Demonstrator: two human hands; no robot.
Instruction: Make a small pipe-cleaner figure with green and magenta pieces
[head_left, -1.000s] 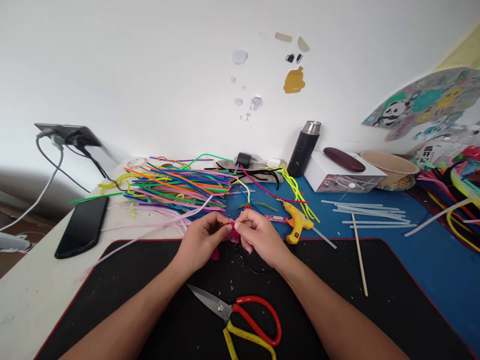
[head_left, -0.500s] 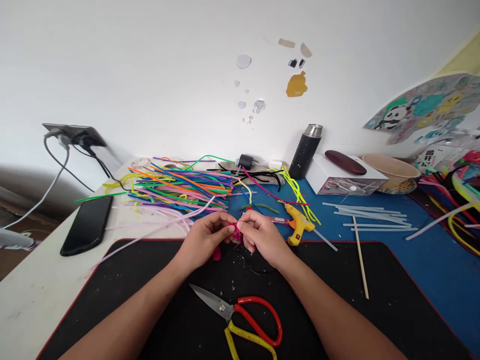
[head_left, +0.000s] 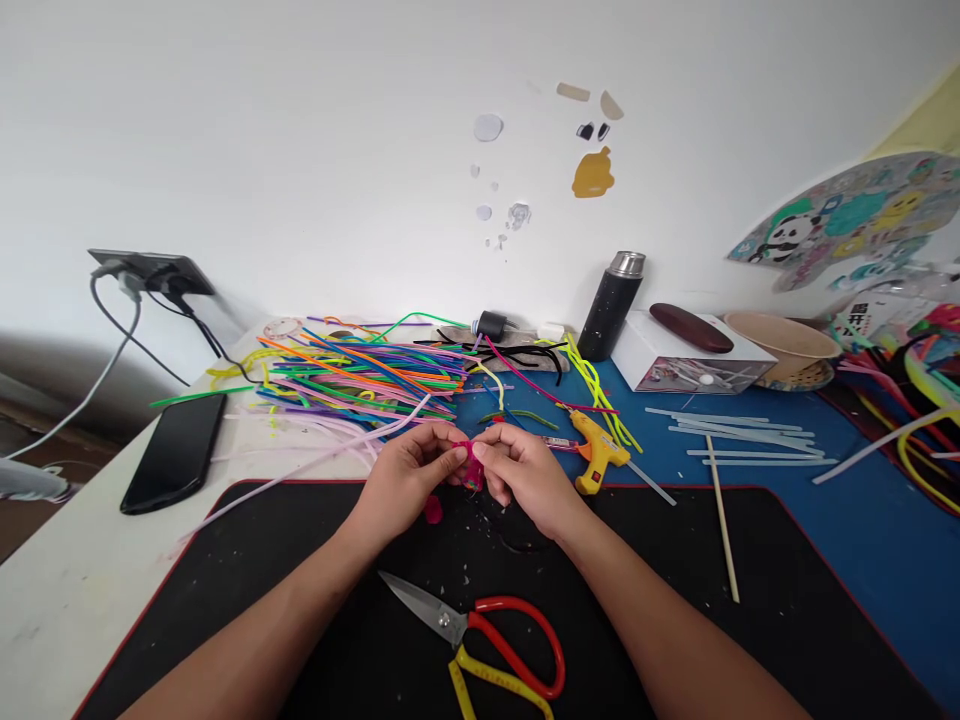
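Observation:
Between my fingertips is a small magenta fuzzy piece (head_left: pixel 474 472) that looks like bent pipe cleaner; its exact shape is partly hidden. My left hand (head_left: pixel 412 475) pinches its left side with thumb and forefinger. From the other side, my right hand (head_left: pixel 529 475) pinches it close to the left thumb. A separate magenta scrap (head_left: pixel 433 510) lies on the black mat (head_left: pixel 315 640) just below my left fingers. Nearer to me on the mat are scissors (head_left: pixel 450 622) with one red and one yellow handle, blades pointing up-left.
Many coloured pipe cleaners (head_left: pixel 360 370) lie behind my left hand. A yellow glue gun (head_left: pixel 600 450), clear glue sticks (head_left: pixel 742 430) and a wooden stick (head_left: pixel 721 520) are to the right. A phone (head_left: pixel 176 450) lies left; a black flask (head_left: pixel 611 305) and white box (head_left: pixel 690 350) stand by the wall.
My hands stay in nearly the same place, both still pinching the magenta piece. My fingers have shifted slightly, and more of the magenta scrap below them shows.

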